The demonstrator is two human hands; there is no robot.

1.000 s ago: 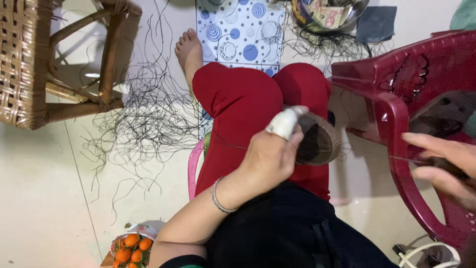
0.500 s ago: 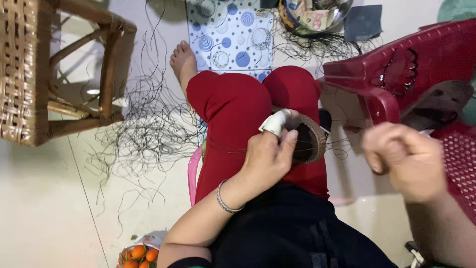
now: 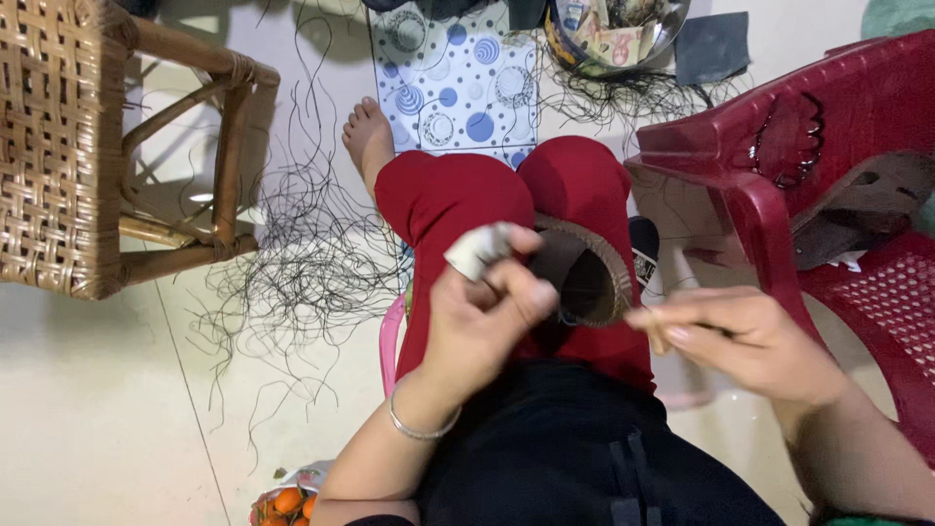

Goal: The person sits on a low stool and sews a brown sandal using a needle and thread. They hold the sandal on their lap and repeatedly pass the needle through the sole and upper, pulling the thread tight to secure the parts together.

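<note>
I sit with red trousers over my knees and a brown shoe upper [image 3: 582,276] resting on my lap. My left hand [image 3: 484,317] grips the shoe's edge, its forefinger wrapped in a pale bandage-like guard [image 3: 476,250]. Just right of the shoe's opening is my right hand [image 3: 740,336], fingers pinched together on something thin, likely a needle with thread. Its tip is too small to make out. A silver bangle circles my left wrist.
A dark red plastic chair [image 3: 838,185] stands at the right with a brown sole piece [image 3: 857,209] on its seat. A woven cane stool [image 3: 88,146] is at upper left. Loose black threads [image 3: 302,263] litter the floor. A metal bowl [image 3: 614,34] and oranges [image 3: 284,505] lie nearby.
My right hand has come back in from the right, from an extended pull, to the shoe's opening. My left hand stays clamped on the shoe.
</note>
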